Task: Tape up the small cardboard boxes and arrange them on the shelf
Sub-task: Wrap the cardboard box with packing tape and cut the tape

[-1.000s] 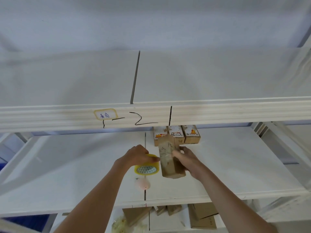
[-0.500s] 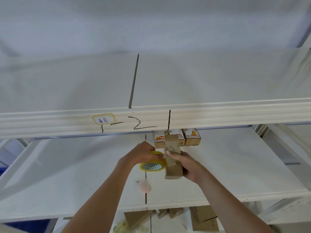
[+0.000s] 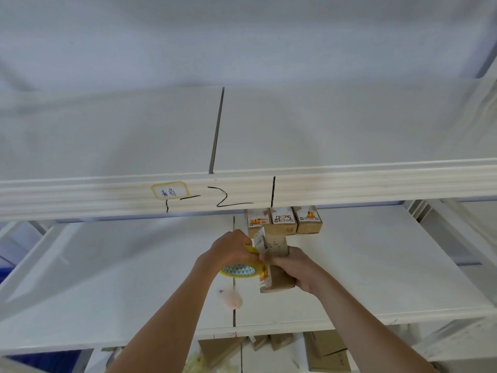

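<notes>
White shelving filled your view: an upper shelf beam [image 3: 349, 184] with a handwritten label [image 3: 170, 190] ran across, and below it the middle shelf [image 3: 376, 265] carried three taped small boxes [image 3: 283, 220] in a row at its back edge, touching one another, presumably already done. You held a fourth cardboard box [image 3: 277, 275] upright in the air above that shelf's middle, in front of the row. Your right hand [image 3: 293, 267] was curled around its side, likely to steady it. Your left hand [image 3: 232, 250] gripped the yellow tape roll [image 3: 239, 269] against the box's left face, fingers closed over the roll, as though you were drawing tape across the seam. Whether tape was already stuck to the box, I could not tell. A pale pink object [image 3: 231, 298] lay on the shelf below your hands, close to the front edge. More cardboard pieces [image 3: 322, 351] sat on the lower shelf.
</notes>
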`<state>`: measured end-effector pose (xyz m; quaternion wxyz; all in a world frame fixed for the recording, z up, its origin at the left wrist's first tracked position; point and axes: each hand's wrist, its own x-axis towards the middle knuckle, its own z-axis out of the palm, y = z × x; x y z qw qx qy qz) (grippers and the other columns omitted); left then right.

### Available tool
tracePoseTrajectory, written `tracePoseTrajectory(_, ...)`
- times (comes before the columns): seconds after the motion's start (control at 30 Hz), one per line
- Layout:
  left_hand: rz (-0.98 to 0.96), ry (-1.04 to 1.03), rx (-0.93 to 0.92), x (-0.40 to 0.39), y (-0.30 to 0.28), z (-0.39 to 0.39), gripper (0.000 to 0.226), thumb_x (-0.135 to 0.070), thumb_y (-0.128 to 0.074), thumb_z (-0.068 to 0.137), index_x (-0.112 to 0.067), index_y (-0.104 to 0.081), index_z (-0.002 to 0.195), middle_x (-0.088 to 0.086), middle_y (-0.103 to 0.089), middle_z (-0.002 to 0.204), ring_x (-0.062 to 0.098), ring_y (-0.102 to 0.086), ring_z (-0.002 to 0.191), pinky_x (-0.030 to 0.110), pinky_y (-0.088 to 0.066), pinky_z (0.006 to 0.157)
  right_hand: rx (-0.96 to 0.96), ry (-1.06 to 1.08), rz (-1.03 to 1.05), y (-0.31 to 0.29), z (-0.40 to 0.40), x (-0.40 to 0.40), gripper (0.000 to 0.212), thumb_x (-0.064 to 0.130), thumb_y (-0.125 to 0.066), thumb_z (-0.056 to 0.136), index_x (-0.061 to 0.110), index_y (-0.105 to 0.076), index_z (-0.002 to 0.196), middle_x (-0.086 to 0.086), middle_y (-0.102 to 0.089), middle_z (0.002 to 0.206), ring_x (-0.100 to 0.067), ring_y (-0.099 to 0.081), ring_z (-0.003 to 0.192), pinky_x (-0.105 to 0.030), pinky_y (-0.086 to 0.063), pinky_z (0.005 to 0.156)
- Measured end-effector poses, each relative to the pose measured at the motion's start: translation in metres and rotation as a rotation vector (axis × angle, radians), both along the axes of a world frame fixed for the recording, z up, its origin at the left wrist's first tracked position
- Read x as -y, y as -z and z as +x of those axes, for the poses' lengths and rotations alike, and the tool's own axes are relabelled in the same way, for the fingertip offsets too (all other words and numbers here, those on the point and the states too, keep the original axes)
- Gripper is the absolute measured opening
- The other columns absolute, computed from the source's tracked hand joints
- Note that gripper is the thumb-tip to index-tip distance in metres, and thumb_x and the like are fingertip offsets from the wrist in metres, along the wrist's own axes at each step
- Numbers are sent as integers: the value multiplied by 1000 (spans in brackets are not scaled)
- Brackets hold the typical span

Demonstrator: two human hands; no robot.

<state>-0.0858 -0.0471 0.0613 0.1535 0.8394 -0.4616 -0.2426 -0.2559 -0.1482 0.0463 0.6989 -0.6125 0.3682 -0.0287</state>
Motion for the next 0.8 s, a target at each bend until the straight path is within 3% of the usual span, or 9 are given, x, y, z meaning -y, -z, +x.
tracePoseTrajectory(0.13,9,-18,-110,-9,7,0,45,-60,-65,88,-15,-71,93,-3,-63,84,18,-65,83,29,-52,75,-49,31,-60,-1,0,6,53,34,-92,65,20,-72,112,-2,-78,100,-21,-74,95,-31,-61,75)
tracePoseTrajectory(0.23,-4,2,-264,-18,7,3,36,-57,-58,95,-24,-65,82,-4,-62,83,12,-61,79,23,-47,69,-88,38,-81,-1,0,8,41,29,-85,65,20,-74,103,-2,-78,91,-20,-75,88,-27,-58,64)
tracePoseTrajectory(0.37,12,29,-301,-20,4,6,34,-61,-63,90,-30,-64,74,-11,-63,76,7,-61,73,20,-45,66,-84,-14,-79,-2,-4,8,34,28,-82,71,22,-74,103,-1,-79,89,-18,-76,86,-29,-59,67)
tracePoseTrajectory(0.47,11,38,-304,-23,6,14,44,-66,-67,84,-25,-63,69,-8,-58,69,8,-55,66,22,-42,63,-80,-30,-90,-5,-6,11,31,26,-84,76,22,-73,104,-1,-79,91,-19,-76,89,-30,-61,71)
tracePoseTrajectory(0.63,36,34,-239,-19,10,20,50,-69,-72,77,-23,-61,62,-12,-51,53,4,-49,53,18,-37,54,-90,-18,-69,0,-8,12,37,26,-86,75,16,-73,108,-4,-79,93,-20,-76,89,-30,-60,69)
tracePoseTrajectory(0.8,52,15,-184,-15,9,19,54,-73,-73,73,-21,-60,62,-9,-48,55,9,-46,55,22,-35,55,-81,11,-40,2,-10,14,39,25,-85,75,14,-71,110,-4,-79,91,-19,-77,85,-30,-61,67)
